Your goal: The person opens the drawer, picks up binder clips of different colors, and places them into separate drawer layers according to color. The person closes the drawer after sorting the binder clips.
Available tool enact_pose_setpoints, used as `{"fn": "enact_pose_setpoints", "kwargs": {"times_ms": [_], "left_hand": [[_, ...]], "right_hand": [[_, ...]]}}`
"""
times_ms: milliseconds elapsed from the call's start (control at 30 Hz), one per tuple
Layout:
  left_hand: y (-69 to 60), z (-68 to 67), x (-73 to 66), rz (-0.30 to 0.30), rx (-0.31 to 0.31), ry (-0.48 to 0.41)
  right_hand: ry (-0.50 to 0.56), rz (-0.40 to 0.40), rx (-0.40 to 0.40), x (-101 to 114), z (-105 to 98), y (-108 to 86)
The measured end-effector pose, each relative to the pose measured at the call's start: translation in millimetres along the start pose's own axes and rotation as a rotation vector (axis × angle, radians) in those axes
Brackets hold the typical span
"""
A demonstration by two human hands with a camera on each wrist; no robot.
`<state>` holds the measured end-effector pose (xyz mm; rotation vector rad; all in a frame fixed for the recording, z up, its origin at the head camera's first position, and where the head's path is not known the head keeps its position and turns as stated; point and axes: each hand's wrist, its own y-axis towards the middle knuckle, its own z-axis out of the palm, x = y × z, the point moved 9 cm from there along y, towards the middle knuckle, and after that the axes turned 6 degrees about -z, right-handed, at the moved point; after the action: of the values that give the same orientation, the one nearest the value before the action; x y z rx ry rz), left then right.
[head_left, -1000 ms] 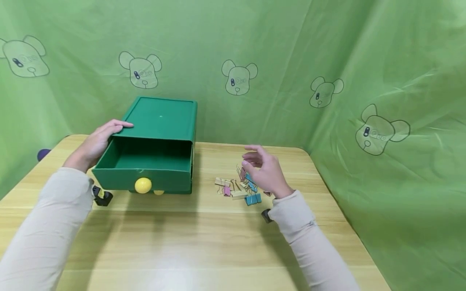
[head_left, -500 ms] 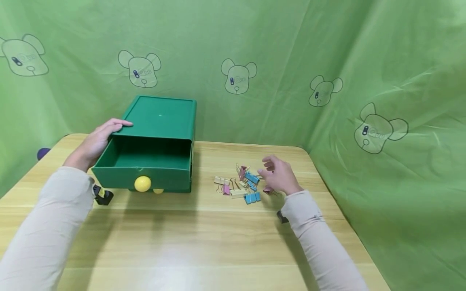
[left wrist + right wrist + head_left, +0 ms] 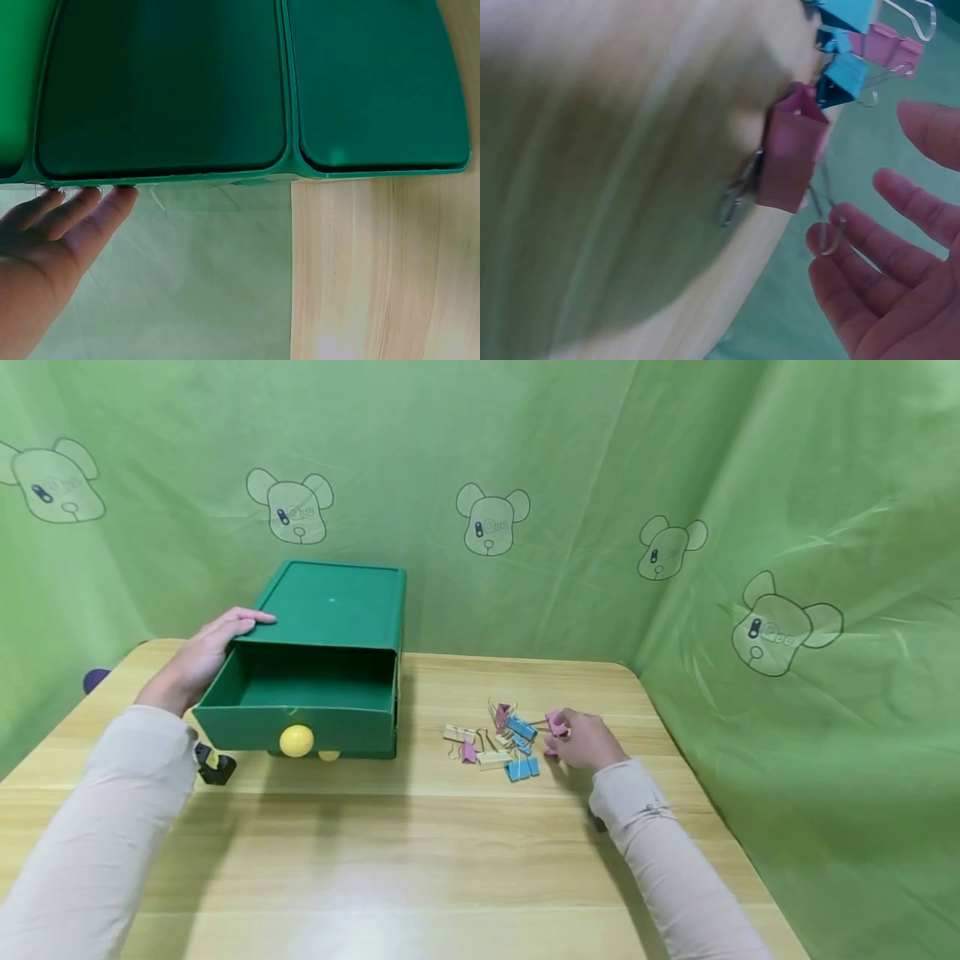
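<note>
A green drawer box (image 3: pixel 337 602) stands at the left with its drawer (image 3: pixel 255 727) pulled out; a yellow knob (image 3: pixel 296 741) is on the drawer front. My left hand (image 3: pixel 198 660) rests on the box's upper left edge, and in the left wrist view its fingertips touch the box side. At the right, my right hand (image 3: pixel 588 742) is at a pink binder clip (image 3: pixel 793 150). The right wrist view has the fingertips by that clip's wire handle (image 3: pixel 829 225), thumb apart from them. Beside it lies a pile of pink, blue (image 3: pixel 522 768) and cream binder clips (image 3: pixel 493 761).
The wooden table (image 3: pixel 450 860) carries the box and clips. Green curtain (image 3: pixel 562 485) with printed bear heads hangs behind and at the right. A purple round thing (image 3: pixel 95 680) shows past the table's left edge.
My right hand has moved right and down, from above the pile to the pink binder clip at its right side. My left hand stays on the box.
</note>
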<state>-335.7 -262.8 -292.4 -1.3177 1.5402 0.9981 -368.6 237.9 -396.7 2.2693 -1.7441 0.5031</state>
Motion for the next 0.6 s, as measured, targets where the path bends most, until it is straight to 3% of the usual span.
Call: {"fn": "enact_pose_setpoints", "kwargs": {"times_ms": [267,600], "left_hand": [[0.4,0.7,2.7,-0.006,0.002,0.013],[1.9,-0.8,0.9,0.014,-0.005,0.008]], "right_hand": [[-0.011,-0.001,0.031,-11,16,2.0],[-0.024,-0.007,0.014,-10,16,2.0]]}}
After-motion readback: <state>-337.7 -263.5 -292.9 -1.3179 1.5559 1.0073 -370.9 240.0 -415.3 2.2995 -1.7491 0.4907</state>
